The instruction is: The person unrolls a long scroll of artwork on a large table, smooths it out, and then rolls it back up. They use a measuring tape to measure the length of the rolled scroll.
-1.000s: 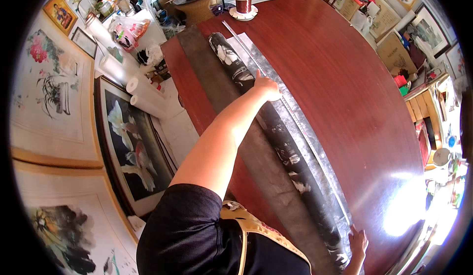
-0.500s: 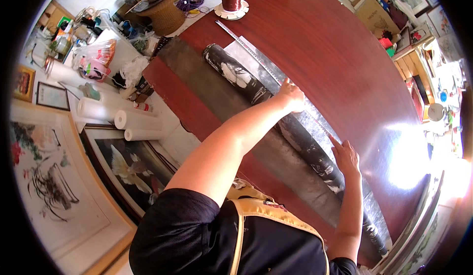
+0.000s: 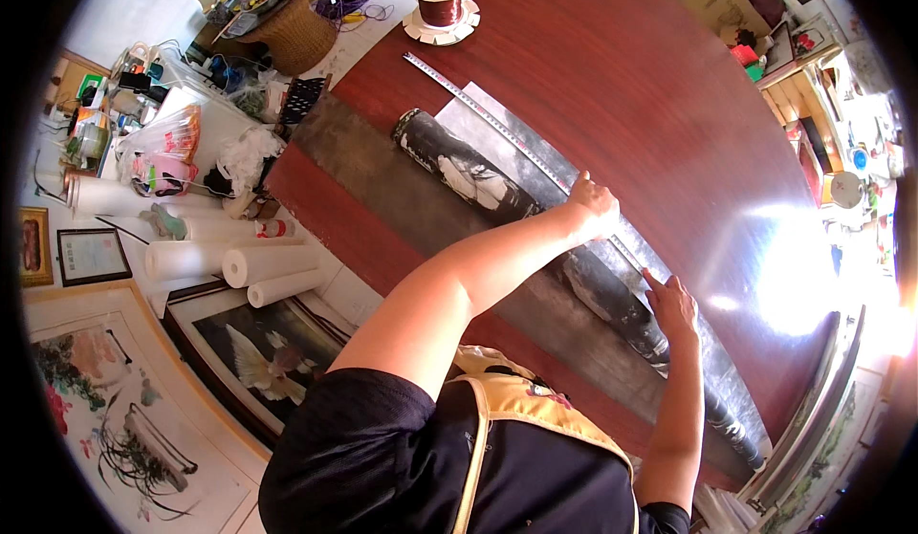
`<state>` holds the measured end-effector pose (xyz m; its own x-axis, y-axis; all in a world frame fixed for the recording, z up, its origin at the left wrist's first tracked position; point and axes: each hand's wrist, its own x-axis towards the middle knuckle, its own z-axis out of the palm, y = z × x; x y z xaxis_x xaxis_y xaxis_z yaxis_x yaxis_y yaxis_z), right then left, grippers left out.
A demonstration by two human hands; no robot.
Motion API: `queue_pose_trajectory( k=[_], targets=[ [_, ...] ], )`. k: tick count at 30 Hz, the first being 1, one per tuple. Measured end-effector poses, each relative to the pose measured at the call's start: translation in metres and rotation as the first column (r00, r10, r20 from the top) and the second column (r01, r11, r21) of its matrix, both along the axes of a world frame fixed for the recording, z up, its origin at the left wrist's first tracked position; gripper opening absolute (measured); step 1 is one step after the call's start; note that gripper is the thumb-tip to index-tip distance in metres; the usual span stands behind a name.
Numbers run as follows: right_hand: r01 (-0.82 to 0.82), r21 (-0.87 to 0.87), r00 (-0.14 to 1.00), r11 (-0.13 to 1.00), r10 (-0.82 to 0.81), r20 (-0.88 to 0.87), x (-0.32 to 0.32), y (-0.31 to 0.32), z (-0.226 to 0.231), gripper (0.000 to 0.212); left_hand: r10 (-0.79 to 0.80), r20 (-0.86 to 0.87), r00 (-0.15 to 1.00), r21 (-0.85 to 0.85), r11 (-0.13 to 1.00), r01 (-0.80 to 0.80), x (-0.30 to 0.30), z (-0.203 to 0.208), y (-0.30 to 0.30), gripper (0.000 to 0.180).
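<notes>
A long dark painted sheet lies diagonally over the table, partly rolled into a black-and-white roll [image 3: 473, 175]. Along the flat grey-white strip of paper [image 3: 478, 102] beyond the roll lies a thin metal ruler [image 3: 492, 125]. My left hand [image 3: 595, 209] is closed over the ruler near its middle, the fingers curled; whatever they grip is hidden. Farther right, my right hand [image 3: 675, 306] rests at the ruler with its index finger stretched out onto it. My left forearm crosses above the roll and covers part of it.
The dark red table [image 3: 622, 85] has a curved far edge. A spool of copper-coloured wire [image 3: 441, 8] stands at its far left. White paper rolls [image 3: 258, 261] and framed pictures [image 3: 253, 343] are on the left. A cardboard box [image 3: 722, 8] sits beyond the table.
My left hand has slid along the ruler toward my right hand. My right hand stays nearly in place. The whole view has shifted slightly.
</notes>
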<state>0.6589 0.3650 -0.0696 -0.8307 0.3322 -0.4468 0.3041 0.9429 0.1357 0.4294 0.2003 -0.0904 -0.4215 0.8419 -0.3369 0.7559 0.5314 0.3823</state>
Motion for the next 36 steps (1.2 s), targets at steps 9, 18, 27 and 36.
queue_pose_trajectory(
  k=[9,18,27,36],
  targets=[
    [0.019,-0.003,1.000,1.000,-0.018,0.020,-0.005,-0.004,0.002,0.044,-0.111,-0.082,0.990,0.033,0.993,0.114,0.002,-0.003,-0.004,0.031],
    [0.025,-0.002,0.999,1.000,-0.024,0.041,-0.009,-0.005,0.004,0.045,-0.189,-0.028,0.982,-0.053,0.981,0.188,0.007,0.006,-0.004,0.025],
    [0.021,-0.006,1.000,1.000,-0.021,-0.007,-0.002,-0.001,-0.005,0.047,-0.194,-0.045,0.980,0.053,0.979,0.197,-0.025,0.008,-0.040,0.039],
    [0.018,-0.014,0.999,1.000,-0.018,-0.027,0.000,0.000,-0.007,0.048,0.643,-0.213,0.736,0.138,0.765,-0.629,-0.190,0.005,-0.214,0.047]
  ],
)
